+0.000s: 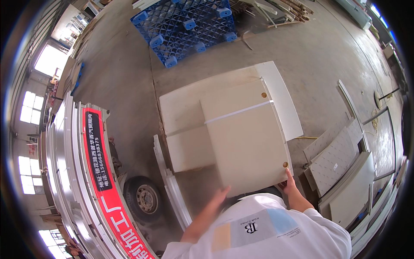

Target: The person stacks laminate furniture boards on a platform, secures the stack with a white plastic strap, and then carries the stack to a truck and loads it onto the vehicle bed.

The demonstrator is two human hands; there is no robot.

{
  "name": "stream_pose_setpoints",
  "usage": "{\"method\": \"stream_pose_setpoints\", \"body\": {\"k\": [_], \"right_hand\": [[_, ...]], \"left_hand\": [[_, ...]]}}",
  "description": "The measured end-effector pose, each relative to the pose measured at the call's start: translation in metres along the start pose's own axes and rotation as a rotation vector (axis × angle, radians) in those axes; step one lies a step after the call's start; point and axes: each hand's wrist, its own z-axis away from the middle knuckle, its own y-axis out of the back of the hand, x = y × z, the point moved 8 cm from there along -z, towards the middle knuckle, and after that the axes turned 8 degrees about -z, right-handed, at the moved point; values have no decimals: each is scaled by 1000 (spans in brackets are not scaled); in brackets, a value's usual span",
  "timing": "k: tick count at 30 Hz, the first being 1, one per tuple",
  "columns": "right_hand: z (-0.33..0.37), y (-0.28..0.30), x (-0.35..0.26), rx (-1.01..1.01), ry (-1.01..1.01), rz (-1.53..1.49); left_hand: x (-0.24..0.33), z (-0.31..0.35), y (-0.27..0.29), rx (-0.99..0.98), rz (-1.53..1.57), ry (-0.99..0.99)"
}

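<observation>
gripping a beige panel, left hand and right hand pinching its near edge

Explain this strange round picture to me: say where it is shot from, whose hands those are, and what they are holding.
The camera sits on a person's head and looks down through a fisheye lens, so straight edges bend. No machine is involved: the left hand and right hand are the wearer's own, each gripping the near edge of a flat beige rectangular board. Below it, on the grey concrete floor, lie more pale boards. A blue plastic pallet lies farther off, white panels lie at right, and a vehicle wheel shows at left.
</observation>
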Motion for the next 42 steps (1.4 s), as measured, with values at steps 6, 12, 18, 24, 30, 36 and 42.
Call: {"method": "stream_pose_setpoints", "body": {"k": [6,12,18,24,30,36,42], "right_hand": [[-1,2,4,7,-42,-25],[38,-18,-6,-150,-18,3],[19,-71,-36,-146,9,44],[-21,-145,-73,-136,43,181],[-50,-206,-128,-57,196,359],[-73,-199,-140,-25,181,459],[-59,-191,-116,-84,151,642]], "left_hand": [[-69,-60,-2,89,-31,-102],[-61,-34,11,177,127,-45],[-82,-93,39,323,105,-64],[81,-74,101,458,151,-193],[110,-141,133,545,2,-214],[200,-92,147,333,-386,-211],[142,-152,244,661,78,-296]]}}
